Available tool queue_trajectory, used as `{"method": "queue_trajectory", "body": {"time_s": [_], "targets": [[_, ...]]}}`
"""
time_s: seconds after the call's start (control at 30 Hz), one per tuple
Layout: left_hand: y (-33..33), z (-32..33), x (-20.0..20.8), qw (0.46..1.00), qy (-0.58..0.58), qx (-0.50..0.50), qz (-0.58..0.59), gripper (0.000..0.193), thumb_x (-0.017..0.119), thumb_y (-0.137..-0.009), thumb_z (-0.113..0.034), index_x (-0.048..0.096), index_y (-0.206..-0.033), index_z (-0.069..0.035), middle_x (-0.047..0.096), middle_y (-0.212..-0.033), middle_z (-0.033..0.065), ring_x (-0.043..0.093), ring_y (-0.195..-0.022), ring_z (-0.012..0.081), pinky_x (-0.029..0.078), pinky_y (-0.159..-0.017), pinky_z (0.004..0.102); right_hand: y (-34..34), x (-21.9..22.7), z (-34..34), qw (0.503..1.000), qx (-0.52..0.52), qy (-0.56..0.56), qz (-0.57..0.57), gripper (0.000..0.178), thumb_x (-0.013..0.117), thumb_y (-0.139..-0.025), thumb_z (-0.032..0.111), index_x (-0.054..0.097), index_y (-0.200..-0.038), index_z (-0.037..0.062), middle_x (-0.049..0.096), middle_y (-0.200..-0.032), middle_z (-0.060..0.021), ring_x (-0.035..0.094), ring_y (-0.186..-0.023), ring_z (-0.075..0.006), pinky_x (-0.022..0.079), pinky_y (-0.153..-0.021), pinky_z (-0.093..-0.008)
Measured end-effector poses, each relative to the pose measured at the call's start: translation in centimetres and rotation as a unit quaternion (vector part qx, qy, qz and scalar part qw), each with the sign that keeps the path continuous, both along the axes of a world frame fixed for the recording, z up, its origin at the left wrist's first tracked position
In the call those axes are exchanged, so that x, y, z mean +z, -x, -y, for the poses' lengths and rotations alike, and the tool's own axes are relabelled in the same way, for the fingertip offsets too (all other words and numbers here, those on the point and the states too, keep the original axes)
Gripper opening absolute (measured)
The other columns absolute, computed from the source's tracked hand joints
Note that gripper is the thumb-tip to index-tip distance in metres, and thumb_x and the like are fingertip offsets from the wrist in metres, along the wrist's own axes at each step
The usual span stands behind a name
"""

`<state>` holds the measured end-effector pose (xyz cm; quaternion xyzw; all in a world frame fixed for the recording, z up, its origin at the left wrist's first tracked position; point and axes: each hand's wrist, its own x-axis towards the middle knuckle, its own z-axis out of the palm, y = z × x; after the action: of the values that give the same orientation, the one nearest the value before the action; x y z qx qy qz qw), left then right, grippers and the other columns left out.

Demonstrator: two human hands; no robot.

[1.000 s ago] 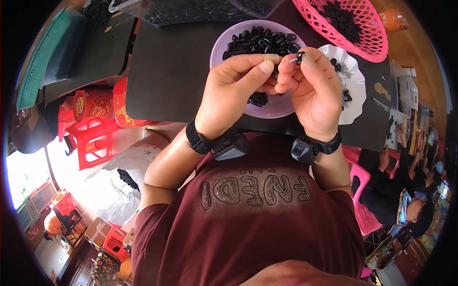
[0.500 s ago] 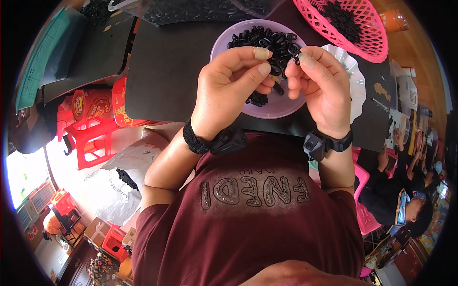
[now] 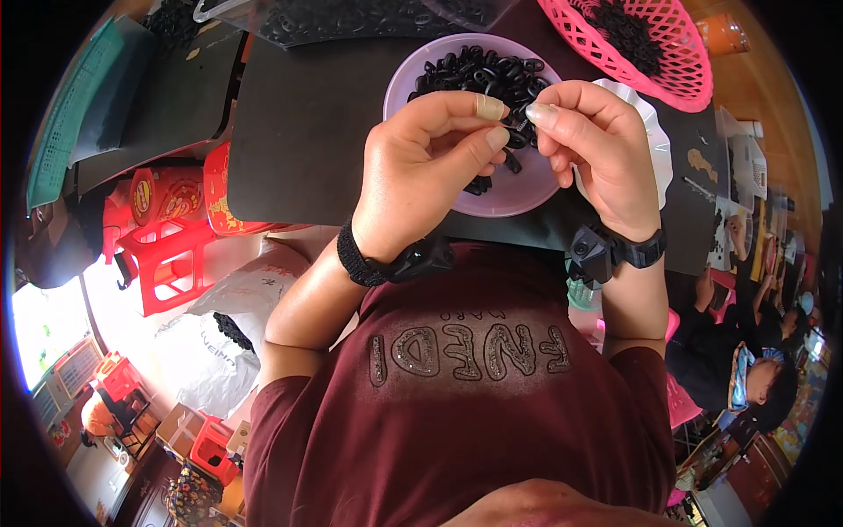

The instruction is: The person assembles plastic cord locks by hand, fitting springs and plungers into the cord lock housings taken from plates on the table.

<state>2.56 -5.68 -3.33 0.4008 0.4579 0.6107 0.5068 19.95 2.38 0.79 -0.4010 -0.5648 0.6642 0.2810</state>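
A lilac bowl (image 3: 505, 205) stands before me on the dark table, filled with many small black oval pieces (image 3: 479, 70). Over it, my left hand (image 3: 417, 167) is closed in a thumb-and-forefinger pinch, with a tan bandage round the forefinger. A black oval piece (image 3: 520, 130) shows at its fingertips; against the black heap, its outline is hard to separate. My right hand (image 3: 606, 145) faces it just to the right, thumb and forefinger pressed together. What they grip, if anything, is too small to make out. The two sets of fingertips are close but apart.
Partly behind my right hand is a white scalloped dish (image 3: 660, 162). A pink lattice basket (image 3: 698, 66) of black pieces sits far right. Along the far edge stands a clear tub (image 3: 351, 19). Left are a red stool (image 3: 167, 263) and white sack (image 3: 198, 360); other people sit at right.
My right hand has turned and its wrist has shifted right. The tiny black piece seen at its fingertips before is no longer distinct. My left hand stays nearly in place, still pinching.
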Motion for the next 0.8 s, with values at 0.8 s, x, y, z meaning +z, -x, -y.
{"method": "queue_trajectory", "body": {"time_s": [0.8], "targets": [[-0.5,0.0,-1.0,0.999,0.0,0.027,-0.017,0.018,0.07,-0.085,0.001,0.064,-0.102,0.002,0.07,-0.09,0.0078,0.067,-0.078,0.0111,0.056,-0.069,0.023,0.2,0.2,0.0,0.995,0.053,-0.021,0.081,0.017,0.068,-0.087,0.02,0.068,-0.09,0.0036,0.061,-0.069,0.0009,0.051,-0.056,-0.0017,0.041,-0.048,-0.0157]]}}
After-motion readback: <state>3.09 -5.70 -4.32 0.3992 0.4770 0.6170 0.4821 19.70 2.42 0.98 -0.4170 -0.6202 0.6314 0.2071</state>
